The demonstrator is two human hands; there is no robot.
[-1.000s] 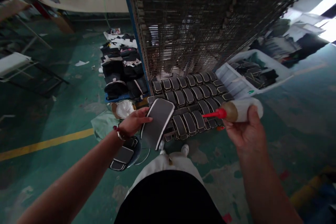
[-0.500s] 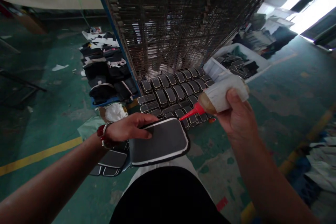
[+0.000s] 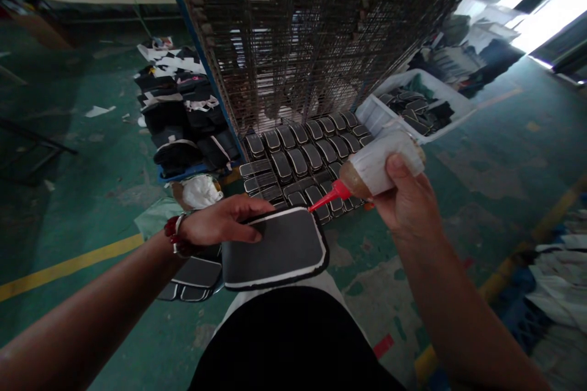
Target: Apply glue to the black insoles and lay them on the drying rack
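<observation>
Head view: the likeliest slip, as I judge it, is adhesive going astray; the red nozzle (image 3: 326, 197) of the squeeze bottle (image 3: 385, 162) points at the far corner of the dark white-edged panel (image 3: 279, 250), which is carried only at its left end and juts out free above the lap, so a hard squeeze or a push from the tip could dip that end and smear the face; a drip could also fall on the rows of small dark pieces (image 3: 302, 162) laid on the floor just beyond, at the foot of the wire rack (image 3: 312, 30); the left hand (image 3: 220, 223), a red bracelet (image 3: 174, 235) at its wrist, pinches the panel's left edge, thumb flat on the face and fingers stretched along the far rim, the forearm coming in low from the left; what lies under the panel I cannot tell; the right hand (image 3: 408, 204) is wrapped tight round the bottle, thumb on top, wrist cocked so the nozzle slants down and to the left.
</observation>
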